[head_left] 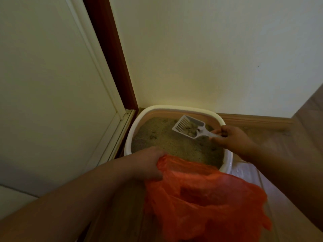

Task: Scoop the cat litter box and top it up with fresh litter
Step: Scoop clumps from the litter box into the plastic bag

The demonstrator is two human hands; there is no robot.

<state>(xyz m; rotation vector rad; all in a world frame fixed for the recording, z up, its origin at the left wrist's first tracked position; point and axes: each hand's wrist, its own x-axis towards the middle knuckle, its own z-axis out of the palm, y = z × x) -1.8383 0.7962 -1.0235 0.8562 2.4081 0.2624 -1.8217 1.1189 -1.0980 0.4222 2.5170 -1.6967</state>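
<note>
A white-rimmed litter box point(128, 137) full of sandy litter sits on the floor in a corner. My right hand point(232, 140) grips the handle of a white slotted scoop point(188, 127), held just above the litter with several clumps in its bowl. My left hand point(148, 165) grips the edge of an orange plastic bag point(206, 198), which hangs open over the box's near rim and hides that part of the box.
A white door point(52, 102) with a dark red-brown frame point(113, 58) stands close on the left. A pale wall point(209, 58) rises behind the box. Wooden skirting point(253, 121) and wood floor point(279, 138) lie to the right.
</note>
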